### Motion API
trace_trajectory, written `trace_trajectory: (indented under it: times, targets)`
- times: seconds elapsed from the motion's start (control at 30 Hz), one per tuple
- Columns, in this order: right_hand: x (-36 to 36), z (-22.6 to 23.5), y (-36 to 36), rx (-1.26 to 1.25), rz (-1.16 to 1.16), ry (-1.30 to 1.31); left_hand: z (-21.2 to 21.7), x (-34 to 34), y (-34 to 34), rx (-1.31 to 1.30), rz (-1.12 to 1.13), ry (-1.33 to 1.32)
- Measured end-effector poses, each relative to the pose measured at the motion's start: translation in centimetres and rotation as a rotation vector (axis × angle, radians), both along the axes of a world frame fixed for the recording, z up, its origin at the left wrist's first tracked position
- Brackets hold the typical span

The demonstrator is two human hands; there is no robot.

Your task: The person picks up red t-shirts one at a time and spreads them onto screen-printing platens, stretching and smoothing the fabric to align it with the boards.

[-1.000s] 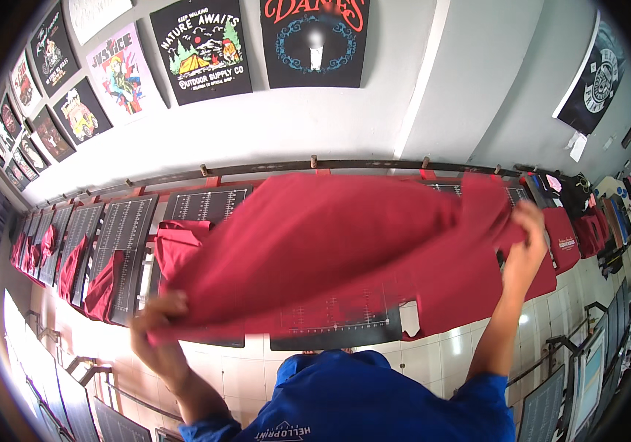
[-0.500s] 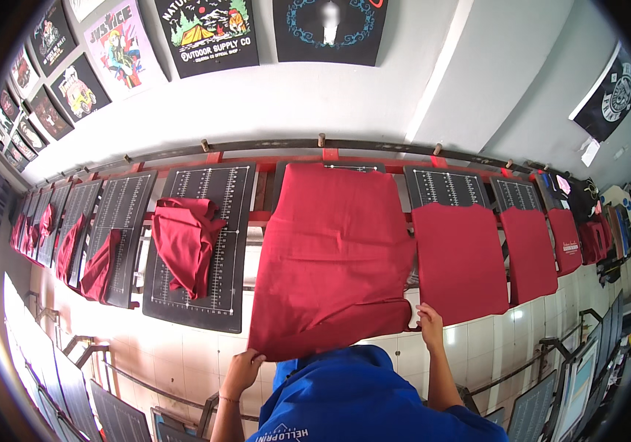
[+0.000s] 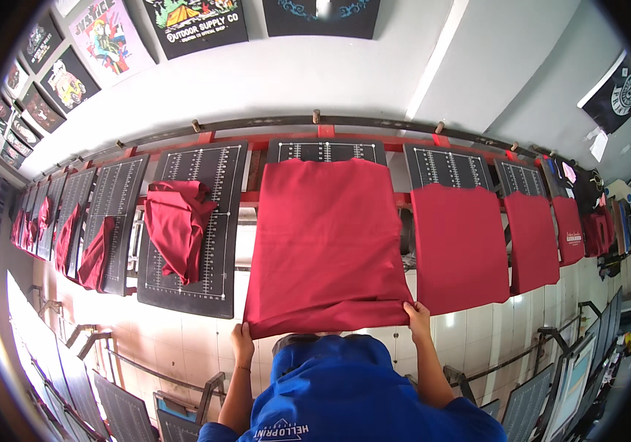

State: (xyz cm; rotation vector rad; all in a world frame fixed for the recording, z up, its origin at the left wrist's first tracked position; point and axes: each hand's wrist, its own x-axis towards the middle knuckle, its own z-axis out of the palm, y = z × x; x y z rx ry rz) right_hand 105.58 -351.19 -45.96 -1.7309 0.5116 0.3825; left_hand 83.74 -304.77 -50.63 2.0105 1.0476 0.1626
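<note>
A dark red fabric panel (image 3: 326, 236), shaped like the body of a shirt, lies over the black printing board (image 3: 293, 152) in front of me. The board's far end, with white ruler marks, shows beyond the panel's upper edge. At the panel's near left corner, my left hand (image 3: 242, 342) is closed on the cloth. My right hand (image 3: 418, 317) pinches the near right corner. Between my hands the near edge is drawn fairly straight, with a few folds along it toward the right.
To the left, a crumpled red cloth (image 3: 181, 225) lies on another marked board (image 3: 155, 291); more follow beyond. Flat red panels (image 3: 463, 247) cover boards to the right. A rail (image 3: 271, 121) runs along the wall behind. More boards (image 3: 125, 405) stand behind me on both sides.
The panel has slid toward me, uncovering more of the board's far end, and lies smoother. My right hand has moved onto its near right corner; my left hand keeps its hold.
</note>
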Motion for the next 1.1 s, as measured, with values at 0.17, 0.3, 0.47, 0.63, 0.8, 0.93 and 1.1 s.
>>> trace_trajectory:
  times: [0.17, 0.3, 0.47, 0.63, 0.8, 0.93, 1.1]
  targets:
    - [-4.1, -2.7, -3.7, 0.153, -0.019, 0.169, -0.4, -1.2, -1.6, -0.557, 0.08, -0.107]
    - [-2.3, -0.2, -1.9, 0.35, -0.005, 0.147, 1.9, -1.2, -1.0, -0.766, -0.005, -0.102]
    - [-4.1, -2.6, -6.5, 0.116, 0.146, 0.284, 2.3, -3.1, -0.7, -0.719, 0.021, 0.083]
    - [-3.7, -2.1, -4.7, 0.239, 0.067, 0.281, 1.8, -1.5, 0.0, -0.906, 0.065, -0.166]
    - [-7.1, -2.8, -6.5, 0.164, 0.031, 0.399, -0.3, -6.3, 0.4, -0.791, 0.151, 0.005]
    - [-9.0, -3.5, -6.1, 0.138, -0.053, 0.446, -1.5, -6.1, -0.3, -0.652, 0.155, 0.133]
    - [-8.8, -4.3, -4.2, -0.056, -0.17, 0.37, -6.3, -6.5, 0.3, -0.13, -0.231, 0.301]
